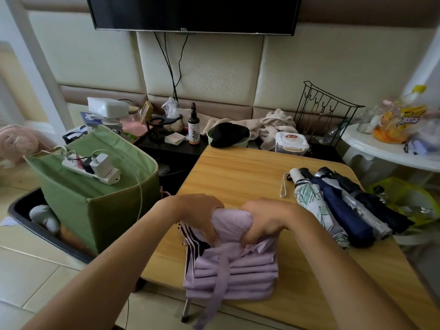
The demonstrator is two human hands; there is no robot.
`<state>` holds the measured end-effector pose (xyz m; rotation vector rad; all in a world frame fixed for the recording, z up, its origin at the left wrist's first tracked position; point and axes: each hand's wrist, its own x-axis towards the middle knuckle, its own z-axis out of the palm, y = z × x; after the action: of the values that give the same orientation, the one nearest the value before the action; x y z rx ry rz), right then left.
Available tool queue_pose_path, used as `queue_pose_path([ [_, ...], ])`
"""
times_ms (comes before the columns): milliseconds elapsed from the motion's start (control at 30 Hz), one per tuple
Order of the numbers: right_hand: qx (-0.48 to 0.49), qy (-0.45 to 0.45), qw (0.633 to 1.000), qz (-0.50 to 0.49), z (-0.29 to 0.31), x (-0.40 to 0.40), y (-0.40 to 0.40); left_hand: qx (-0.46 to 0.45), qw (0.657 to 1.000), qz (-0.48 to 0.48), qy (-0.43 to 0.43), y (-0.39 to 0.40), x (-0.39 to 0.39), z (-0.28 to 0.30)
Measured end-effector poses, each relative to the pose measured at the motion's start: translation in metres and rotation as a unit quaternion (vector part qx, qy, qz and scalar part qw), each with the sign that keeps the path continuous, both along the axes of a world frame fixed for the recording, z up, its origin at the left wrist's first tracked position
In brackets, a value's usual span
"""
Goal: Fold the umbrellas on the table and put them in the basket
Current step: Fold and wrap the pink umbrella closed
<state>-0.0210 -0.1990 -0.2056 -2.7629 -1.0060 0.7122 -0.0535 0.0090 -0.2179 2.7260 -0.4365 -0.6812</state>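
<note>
- Our left hand point(198, 214) and right hand point(263, 219) both grip the lilac umbrella point(234, 265) – fingertips buried in fabric.
- Its handle is hidden; strap runs off the bench point(240, 172).

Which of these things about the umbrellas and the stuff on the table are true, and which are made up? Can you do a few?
1. Both hands hold the purple umbrella. True: the left hand and right hand grip its top.
2. The other umbrellas are open. False: the leaf-print umbrella and the dark ones beside it lie closed.
3. A power strip lies on the green basket. True.
4. The TV is showing cartoons. False: its screen is dark.
5. The wooden table is round. False: its edges are straight.
</note>
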Motion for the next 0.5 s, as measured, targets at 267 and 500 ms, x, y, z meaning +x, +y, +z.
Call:
queue_pose_path([
  [267, 0.055, 0.037, 0.996, -0.052, -0.009, 0.013, -0.019, 0.117, 0.967, -0.012, -0.226, -0.013, -0.011, -0.002],
  [500, 0.058, 0.045, 0.997, -0.037, -0.001, 0.007, -0.016, 0.114, 0.979, -0.035, -0.165, -0.01, -0.008, -0.004],
])
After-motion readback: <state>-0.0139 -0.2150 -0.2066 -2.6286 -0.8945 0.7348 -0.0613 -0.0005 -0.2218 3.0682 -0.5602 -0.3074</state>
